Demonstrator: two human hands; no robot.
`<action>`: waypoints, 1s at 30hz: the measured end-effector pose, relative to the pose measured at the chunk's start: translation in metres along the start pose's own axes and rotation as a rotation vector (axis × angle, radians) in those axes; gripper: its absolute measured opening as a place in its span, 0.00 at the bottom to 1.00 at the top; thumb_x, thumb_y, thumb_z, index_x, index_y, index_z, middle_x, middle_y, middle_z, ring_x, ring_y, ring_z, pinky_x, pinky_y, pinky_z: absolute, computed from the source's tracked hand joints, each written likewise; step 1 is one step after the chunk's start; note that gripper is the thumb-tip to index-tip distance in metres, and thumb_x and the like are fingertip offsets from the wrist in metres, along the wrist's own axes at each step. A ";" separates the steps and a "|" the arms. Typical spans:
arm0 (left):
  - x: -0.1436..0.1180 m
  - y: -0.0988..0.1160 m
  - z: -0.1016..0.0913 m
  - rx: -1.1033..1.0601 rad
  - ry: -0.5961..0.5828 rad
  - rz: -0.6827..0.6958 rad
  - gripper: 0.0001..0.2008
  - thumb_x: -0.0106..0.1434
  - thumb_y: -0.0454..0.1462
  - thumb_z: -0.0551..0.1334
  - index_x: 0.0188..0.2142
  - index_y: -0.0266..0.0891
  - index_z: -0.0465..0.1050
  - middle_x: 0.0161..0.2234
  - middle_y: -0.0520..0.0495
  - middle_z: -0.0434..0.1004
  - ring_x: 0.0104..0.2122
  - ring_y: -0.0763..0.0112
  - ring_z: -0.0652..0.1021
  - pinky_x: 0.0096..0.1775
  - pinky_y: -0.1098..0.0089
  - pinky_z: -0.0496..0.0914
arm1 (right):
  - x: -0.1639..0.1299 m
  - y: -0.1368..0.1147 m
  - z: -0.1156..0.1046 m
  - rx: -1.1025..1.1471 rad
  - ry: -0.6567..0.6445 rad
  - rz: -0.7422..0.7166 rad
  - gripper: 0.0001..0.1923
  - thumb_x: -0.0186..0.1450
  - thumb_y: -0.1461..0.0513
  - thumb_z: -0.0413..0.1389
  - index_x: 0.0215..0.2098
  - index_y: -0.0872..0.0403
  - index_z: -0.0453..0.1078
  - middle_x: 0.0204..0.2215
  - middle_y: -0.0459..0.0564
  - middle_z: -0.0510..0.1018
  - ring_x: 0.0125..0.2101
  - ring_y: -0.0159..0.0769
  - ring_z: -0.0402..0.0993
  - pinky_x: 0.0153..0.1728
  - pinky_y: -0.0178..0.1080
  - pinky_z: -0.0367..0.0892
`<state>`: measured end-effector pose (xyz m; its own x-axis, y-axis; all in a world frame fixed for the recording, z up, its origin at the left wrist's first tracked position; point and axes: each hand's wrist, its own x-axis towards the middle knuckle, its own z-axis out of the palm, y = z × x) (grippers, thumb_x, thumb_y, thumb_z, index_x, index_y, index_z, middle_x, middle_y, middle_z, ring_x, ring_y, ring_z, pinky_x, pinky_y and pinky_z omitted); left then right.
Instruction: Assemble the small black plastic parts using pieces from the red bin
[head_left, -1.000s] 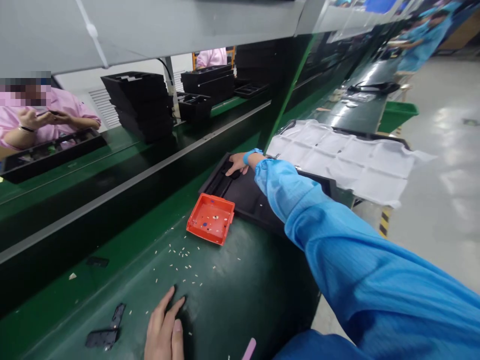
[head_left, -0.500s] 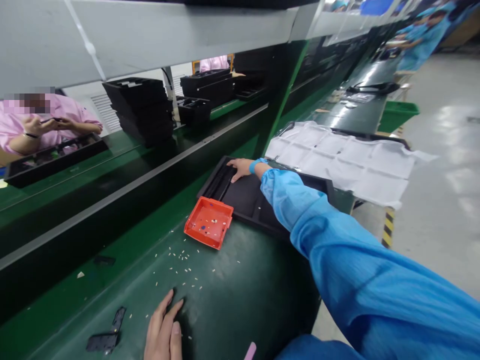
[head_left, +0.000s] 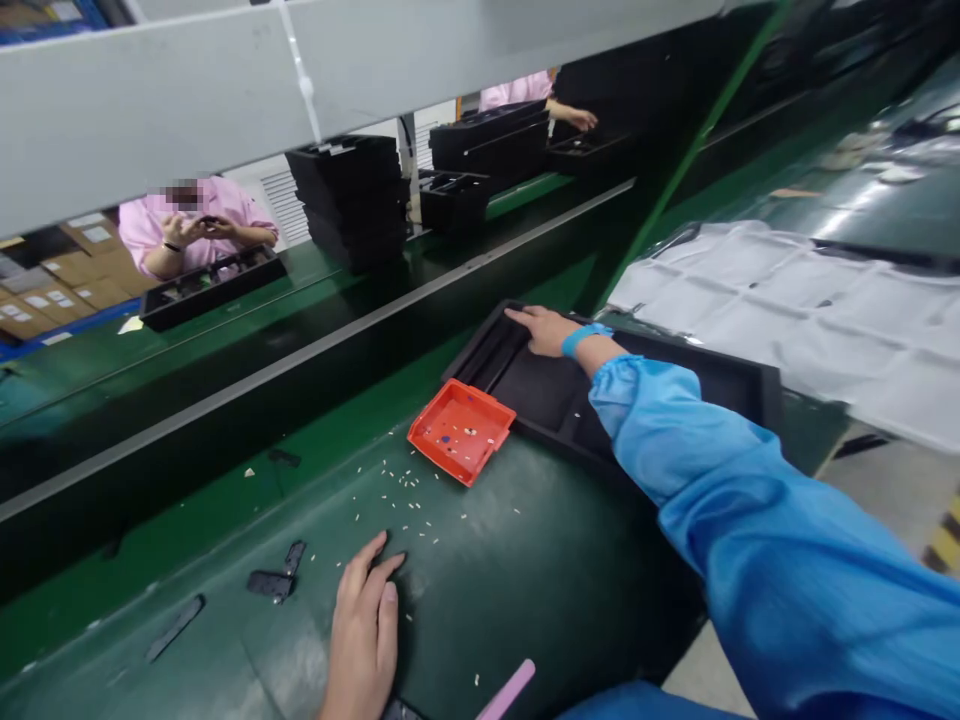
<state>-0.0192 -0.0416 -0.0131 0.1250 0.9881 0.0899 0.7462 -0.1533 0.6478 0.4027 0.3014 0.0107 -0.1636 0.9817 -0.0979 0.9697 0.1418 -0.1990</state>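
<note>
Stretching across a dark green conveyor belt (head_left: 525, 560), the right hand (head_left: 546, 330) lies flat, fingers spread, on a black tray (head_left: 720, 380); the left hand (head_left: 364, 630) rests open beside scattered white grains (head_left: 405, 495) near an orange tray (head_left: 461, 430).

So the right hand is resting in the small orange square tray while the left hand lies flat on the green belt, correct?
Not quite. In the head view the right hand rests in the large black moulded tray, beside the small orange square tray. The left hand does lie flat on the green belt.
</note>
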 end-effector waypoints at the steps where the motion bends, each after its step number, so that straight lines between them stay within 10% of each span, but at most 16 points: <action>1: 0.000 0.000 0.000 0.000 -0.001 -0.003 0.18 0.72 0.39 0.51 0.52 0.44 0.77 0.62 0.40 0.69 0.61 0.56 0.71 0.60 0.49 0.67 | -0.004 -0.005 0.002 -0.044 0.009 -0.017 0.46 0.60 0.67 0.57 0.74 0.51 0.48 0.72 0.59 0.50 0.69 0.56 0.53 0.66 0.53 0.57; 8: 0.001 0.004 -0.001 -0.025 -0.027 -0.006 0.19 0.73 0.39 0.49 0.51 0.41 0.77 0.62 0.37 0.69 0.61 0.55 0.70 0.61 0.47 0.65 | -0.026 -0.031 0.021 -0.202 0.064 -0.046 0.41 0.63 0.69 0.49 0.73 0.50 0.48 0.73 0.56 0.49 0.71 0.56 0.46 0.64 0.61 0.57; 14: 0.043 -0.001 -0.040 -0.001 -0.049 0.047 0.20 0.69 0.31 0.50 0.53 0.39 0.76 0.56 0.38 0.75 0.56 0.62 0.76 0.59 0.58 0.70 | -0.030 -0.035 0.012 -0.251 0.178 -0.191 0.36 0.63 0.68 0.49 0.70 0.52 0.57 0.69 0.60 0.60 0.69 0.58 0.52 0.61 0.62 0.59; 18: 0.108 -0.038 -0.083 0.307 0.065 0.001 0.25 0.60 0.23 0.49 0.50 0.36 0.77 0.54 0.37 0.76 0.57 0.58 0.74 0.61 0.55 0.65 | -0.097 -0.103 -0.037 -0.089 0.477 -0.322 0.38 0.67 0.63 0.50 0.73 0.55 0.46 0.70 0.64 0.55 0.67 0.64 0.53 0.60 0.64 0.59; 21: 0.151 -0.062 -0.104 0.344 0.060 -0.011 0.25 0.60 0.23 0.50 0.51 0.35 0.77 0.59 0.35 0.73 0.60 0.52 0.70 0.63 0.48 0.60 | -0.178 -0.182 -0.053 0.132 0.440 -0.462 0.29 0.70 0.60 0.48 0.69 0.49 0.59 0.57 0.59 0.72 0.55 0.58 0.69 0.53 0.59 0.66; 25: 0.182 -0.071 -0.114 0.306 -0.015 -0.018 0.18 0.56 0.23 0.56 0.41 0.36 0.80 0.50 0.36 0.81 0.55 0.53 0.76 0.60 0.54 0.66 | -0.240 -0.262 -0.002 0.350 0.125 -0.792 0.16 0.71 0.57 0.49 0.51 0.49 0.75 0.34 0.54 0.79 0.33 0.45 0.75 0.34 0.47 0.71; 30: 0.173 -0.052 -0.102 0.225 0.113 -0.124 0.09 0.61 0.29 0.59 0.37 0.35 0.77 0.41 0.34 0.82 0.48 0.51 0.80 0.53 0.54 0.71 | -0.219 -0.279 0.076 0.720 -0.034 -0.673 0.07 0.67 0.62 0.54 0.33 0.50 0.74 0.31 0.46 0.79 0.30 0.37 0.76 0.32 0.39 0.70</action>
<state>-0.1032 0.1389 0.0455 -0.0407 0.9929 0.1120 0.8795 -0.0176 0.4756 0.1540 0.0373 0.0132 -0.6567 0.7190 0.2277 0.3321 0.5467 -0.7687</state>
